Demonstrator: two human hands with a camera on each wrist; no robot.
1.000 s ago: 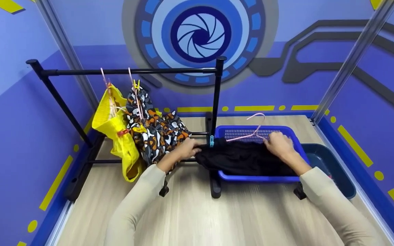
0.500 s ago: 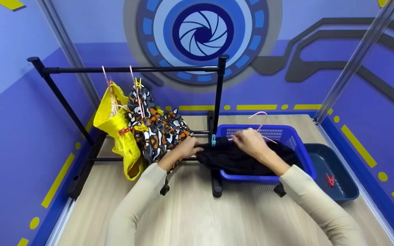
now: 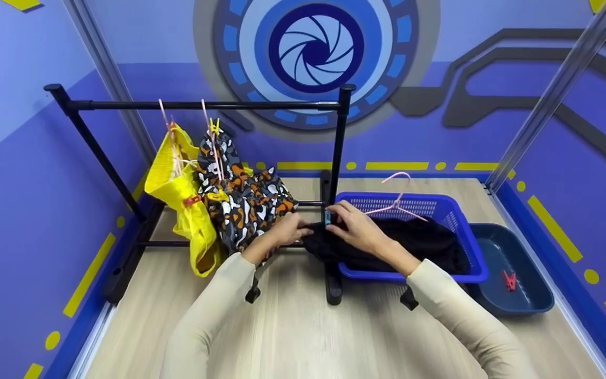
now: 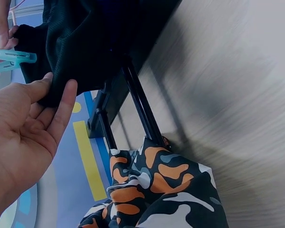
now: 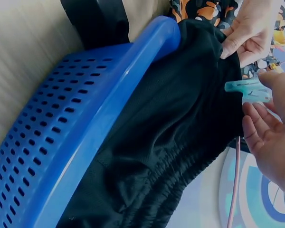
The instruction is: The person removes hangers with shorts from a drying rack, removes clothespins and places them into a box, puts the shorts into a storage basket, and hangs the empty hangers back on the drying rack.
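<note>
My left hand (image 3: 285, 230) pinches the left end of a black elastic-waisted garment (image 5: 180, 109) between thumb and fingers. A teal clothespin (image 5: 244, 88) bites the garment's waistband edge, close beside that hand. Thumb and fingers of my right hand (image 3: 358, 229) pinch the clothespin's handle end. A pink hanger (image 3: 399, 206) rises from behind the waistband, its hook upright; the lower part is hidden by the cloth. Most of the garment lies over the blue perforated basket (image 3: 413, 275), and its left end reaches past the rim.
A black rack (image 3: 208, 105) stands at left, bearing a yellow garment (image 3: 177, 197) and a patterned garment (image 3: 245, 210) on pink hangers. Right of the basket, a dark tray (image 3: 492, 242) holds a red clothespin (image 3: 509, 280). Blue panels enclose the back and sides.
My right hand has moved left from the right side of the hanger, along the waistband, to the teal clothespin. My left hand keeps its hold on the garment's end.
</note>
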